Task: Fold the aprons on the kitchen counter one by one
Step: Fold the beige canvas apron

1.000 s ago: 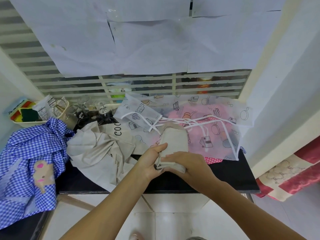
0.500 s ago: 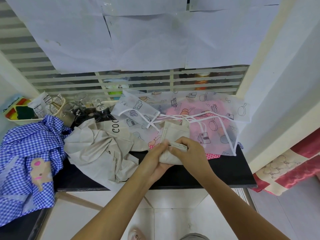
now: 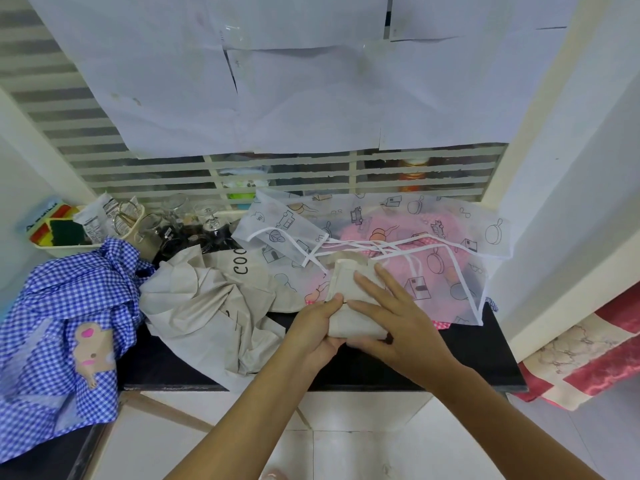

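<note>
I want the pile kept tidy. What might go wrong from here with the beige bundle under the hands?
The folded beige apron may spring open once the left hand and right hand let go. The white ties at its far end might snag and drag. The crumpled beige apron overhangs the counter edge and may slide off if nudged.

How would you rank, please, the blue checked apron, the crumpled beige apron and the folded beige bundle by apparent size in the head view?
1. blue checked apron, though it is nearer the camera, so this lead is unsure
2. crumpled beige apron
3. folded beige bundle, clearly smallest
</note>
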A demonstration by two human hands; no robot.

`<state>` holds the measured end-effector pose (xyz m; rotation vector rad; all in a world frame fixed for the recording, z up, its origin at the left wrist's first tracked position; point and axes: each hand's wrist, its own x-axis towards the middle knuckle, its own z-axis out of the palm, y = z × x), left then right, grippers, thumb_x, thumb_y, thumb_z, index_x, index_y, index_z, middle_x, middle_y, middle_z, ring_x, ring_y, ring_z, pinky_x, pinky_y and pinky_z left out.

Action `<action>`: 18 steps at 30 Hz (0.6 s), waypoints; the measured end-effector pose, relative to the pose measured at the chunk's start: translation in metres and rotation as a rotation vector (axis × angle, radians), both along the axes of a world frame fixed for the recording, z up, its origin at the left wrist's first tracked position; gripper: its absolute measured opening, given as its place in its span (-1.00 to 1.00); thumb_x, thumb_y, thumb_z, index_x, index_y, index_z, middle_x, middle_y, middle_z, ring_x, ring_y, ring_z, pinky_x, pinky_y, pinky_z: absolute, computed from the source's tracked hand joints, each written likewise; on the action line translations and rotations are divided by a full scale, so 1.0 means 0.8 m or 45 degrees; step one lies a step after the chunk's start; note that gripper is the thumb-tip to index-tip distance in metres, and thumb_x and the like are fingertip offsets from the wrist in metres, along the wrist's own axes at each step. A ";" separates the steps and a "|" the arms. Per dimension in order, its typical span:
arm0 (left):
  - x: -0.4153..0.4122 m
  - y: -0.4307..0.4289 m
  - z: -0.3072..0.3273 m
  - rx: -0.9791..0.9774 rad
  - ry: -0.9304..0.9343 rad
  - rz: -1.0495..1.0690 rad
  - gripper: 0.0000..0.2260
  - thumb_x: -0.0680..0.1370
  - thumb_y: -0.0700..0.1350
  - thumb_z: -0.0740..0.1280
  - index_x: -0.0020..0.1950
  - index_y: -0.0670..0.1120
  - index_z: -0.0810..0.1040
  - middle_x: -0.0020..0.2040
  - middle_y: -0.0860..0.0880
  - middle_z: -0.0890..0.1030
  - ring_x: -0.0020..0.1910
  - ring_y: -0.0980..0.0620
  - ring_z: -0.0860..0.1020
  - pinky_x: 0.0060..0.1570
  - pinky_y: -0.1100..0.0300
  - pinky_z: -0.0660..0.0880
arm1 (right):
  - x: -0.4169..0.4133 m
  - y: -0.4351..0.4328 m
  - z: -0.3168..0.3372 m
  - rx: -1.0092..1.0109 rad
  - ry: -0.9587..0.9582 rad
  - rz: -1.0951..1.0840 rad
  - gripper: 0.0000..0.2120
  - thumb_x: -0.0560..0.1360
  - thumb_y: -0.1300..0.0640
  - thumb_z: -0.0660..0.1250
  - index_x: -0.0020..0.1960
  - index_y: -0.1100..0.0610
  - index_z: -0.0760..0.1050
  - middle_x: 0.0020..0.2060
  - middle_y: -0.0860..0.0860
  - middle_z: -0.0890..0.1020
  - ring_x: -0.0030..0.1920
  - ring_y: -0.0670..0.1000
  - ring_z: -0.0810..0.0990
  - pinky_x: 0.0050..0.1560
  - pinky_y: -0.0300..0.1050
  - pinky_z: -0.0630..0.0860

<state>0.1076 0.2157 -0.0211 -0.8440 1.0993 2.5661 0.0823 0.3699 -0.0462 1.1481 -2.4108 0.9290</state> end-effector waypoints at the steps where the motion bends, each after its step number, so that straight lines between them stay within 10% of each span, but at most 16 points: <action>1: 0.001 0.000 0.000 0.042 -0.021 -0.001 -0.77 0.58 -0.26 0.27 0.21 -0.28 0.52 0.00 -0.23 0.65 -0.05 -0.14 0.62 -0.22 0.07 0.64 | -0.001 0.005 -0.001 0.040 -0.001 0.025 -0.56 0.49 -0.19 0.29 0.23 0.07 0.52 0.44 -0.01 0.34 0.50 0.07 0.17 0.36 -0.02 0.34; 8: 0.002 -0.001 0.014 0.276 -0.048 -0.239 -0.77 0.39 -0.32 0.25 -0.07 -0.32 0.65 -0.09 -0.23 0.64 -0.20 -0.12 0.64 -0.20 0.13 0.62 | -0.008 0.018 0.008 0.078 0.312 0.098 -0.50 0.24 0.18 0.61 0.13 0.06 0.54 0.04 -0.03 0.43 0.09 0.01 0.41 0.07 -0.10 0.47; 14: 0.000 -0.002 0.022 0.174 -0.045 -0.302 -0.75 0.40 -0.29 0.31 0.04 -0.28 0.62 -0.10 -0.21 0.65 -0.14 -0.10 0.63 -0.10 0.10 0.59 | 0.000 0.022 0.006 0.030 0.263 0.093 -0.68 0.46 -0.07 0.37 0.15 0.00 0.45 0.02 -0.06 0.54 0.06 -0.07 0.46 0.18 -0.25 0.40; 18: 0.004 0.003 0.022 0.252 -0.024 -0.251 -0.74 0.39 -0.35 0.24 0.02 -0.34 0.61 -0.05 -0.26 0.63 -0.08 -0.18 0.62 0.07 -0.01 0.55 | 0.011 0.020 0.016 -0.156 -0.195 -0.075 -0.65 0.38 -0.27 0.31 0.08 -0.15 0.42 -0.08 -0.24 0.54 -0.01 -0.23 0.42 -0.02 -0.29 0.41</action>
